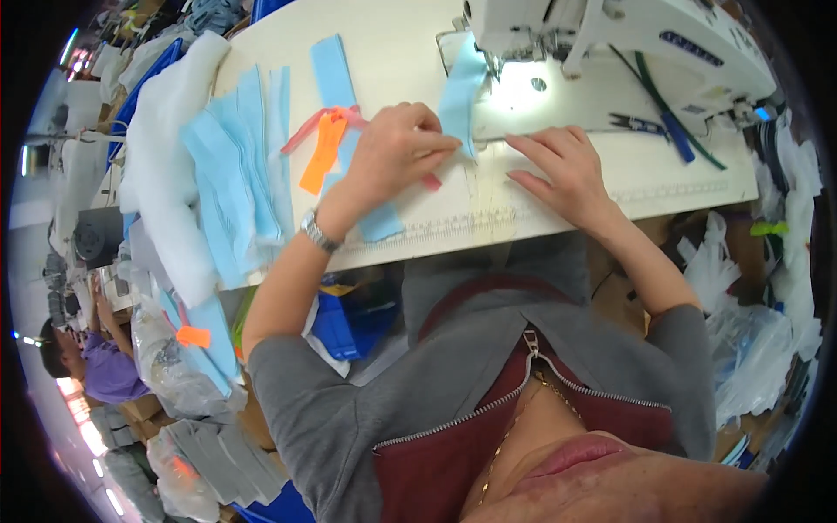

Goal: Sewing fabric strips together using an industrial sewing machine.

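A light blue fabric strip lies on the sewing table, its far end by the needle area of a white sewing machine. My left hand, a watch on its wrist, has thumb and fingers pinched together at the strip's near left edge. To the right of the strip, my right hand rests low over the table with fingers apart and nothing in them. Left of my left hand are another blue strip, a pink ribbon and an orange tag, partly covered by that hand.
Stacked blue fabric pieces and white padding lie along the table's left side. Blue-handled snips sit right of the machine bed. A printed ruler follows the near edge. Another person is at the far left.
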### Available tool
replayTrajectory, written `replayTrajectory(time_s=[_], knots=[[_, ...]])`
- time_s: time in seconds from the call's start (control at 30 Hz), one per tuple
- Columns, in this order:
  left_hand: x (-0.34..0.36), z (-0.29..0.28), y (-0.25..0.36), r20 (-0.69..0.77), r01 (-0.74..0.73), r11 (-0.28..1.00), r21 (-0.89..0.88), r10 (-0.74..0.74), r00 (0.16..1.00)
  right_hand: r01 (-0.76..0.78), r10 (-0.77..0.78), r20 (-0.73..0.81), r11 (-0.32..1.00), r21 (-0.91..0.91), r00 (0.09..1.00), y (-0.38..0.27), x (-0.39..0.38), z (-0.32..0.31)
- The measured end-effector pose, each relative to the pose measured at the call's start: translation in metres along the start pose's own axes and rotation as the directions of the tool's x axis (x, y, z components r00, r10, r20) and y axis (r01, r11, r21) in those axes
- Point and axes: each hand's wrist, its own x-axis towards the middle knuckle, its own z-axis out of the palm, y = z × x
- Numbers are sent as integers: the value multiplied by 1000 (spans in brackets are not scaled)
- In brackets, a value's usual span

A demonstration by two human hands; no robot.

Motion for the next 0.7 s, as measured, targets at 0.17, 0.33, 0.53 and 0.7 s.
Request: replayTrajectory(time_s=[0.17,0.33,0.53,0.7], knots=[[-41,0,75,118,405,815,-414,-393,912,101,-97,-50,991,87,994,-27,6,15],[-40,10,100,530,530,-175,-830,-545,650,203,-188,-98,961,190,977,-53,-13,-2],[1,34,83,542,448,-305,-840,-441,716,281,-288,-3,933,224,958,-74,-46,-13],[15,12,48,293,228,-184,-956,-609,737,253,-288,87,923,289,954,-74,-67,-17]])
